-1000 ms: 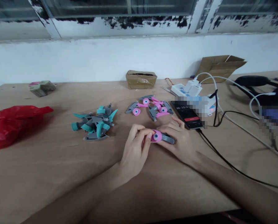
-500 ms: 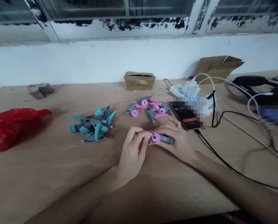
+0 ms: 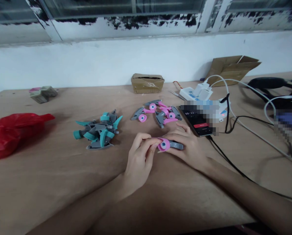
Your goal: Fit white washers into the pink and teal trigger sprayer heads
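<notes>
Between my hands is a pink and grey plastic toy piece with a round eye-like disc facing up. My left hand pinches its pink end between thumb and fingers. My right hand is closed round the grey end from the far side, its fingers partly hidden by the piece. Just beyond my hands lies a group of similar pink and grey pieces. Off to the left sits a heap of teal and grey plastic pieces.
A phone with a running timer lies right of the pink pieces. Behind it are a white power strip with cables and an open cardboard box. A smaller cardboard box stands by the wall. A red plastic bag is far left.
The view has shifted slightly, so things appear a little displaced. Both hands keep their hold on the pink and grey toy piece, which looks slightly turned.
</notes>
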The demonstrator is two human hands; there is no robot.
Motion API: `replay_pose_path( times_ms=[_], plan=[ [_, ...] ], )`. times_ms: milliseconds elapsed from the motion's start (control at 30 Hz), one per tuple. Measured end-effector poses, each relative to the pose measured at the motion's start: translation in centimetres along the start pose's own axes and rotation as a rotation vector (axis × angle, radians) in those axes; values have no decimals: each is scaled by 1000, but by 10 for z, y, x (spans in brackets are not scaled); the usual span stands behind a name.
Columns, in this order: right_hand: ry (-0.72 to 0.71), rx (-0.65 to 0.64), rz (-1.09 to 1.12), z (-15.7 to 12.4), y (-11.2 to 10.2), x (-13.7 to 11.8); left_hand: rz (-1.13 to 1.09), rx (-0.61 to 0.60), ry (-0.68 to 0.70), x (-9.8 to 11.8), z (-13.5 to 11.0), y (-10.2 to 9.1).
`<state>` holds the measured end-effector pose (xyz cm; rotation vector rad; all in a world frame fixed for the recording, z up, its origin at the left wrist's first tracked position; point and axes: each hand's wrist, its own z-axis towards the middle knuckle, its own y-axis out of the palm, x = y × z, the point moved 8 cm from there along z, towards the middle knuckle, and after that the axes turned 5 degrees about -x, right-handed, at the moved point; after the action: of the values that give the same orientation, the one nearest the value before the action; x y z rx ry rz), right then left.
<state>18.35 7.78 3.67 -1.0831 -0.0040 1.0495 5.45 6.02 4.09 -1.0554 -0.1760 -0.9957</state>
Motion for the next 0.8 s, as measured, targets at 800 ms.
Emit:
replay_pose_path(
  times_ms=[800],
  plan=[
    [-66,46,-58,0,-5,1,-63,-8,-11,0,1,1]
  ],
)
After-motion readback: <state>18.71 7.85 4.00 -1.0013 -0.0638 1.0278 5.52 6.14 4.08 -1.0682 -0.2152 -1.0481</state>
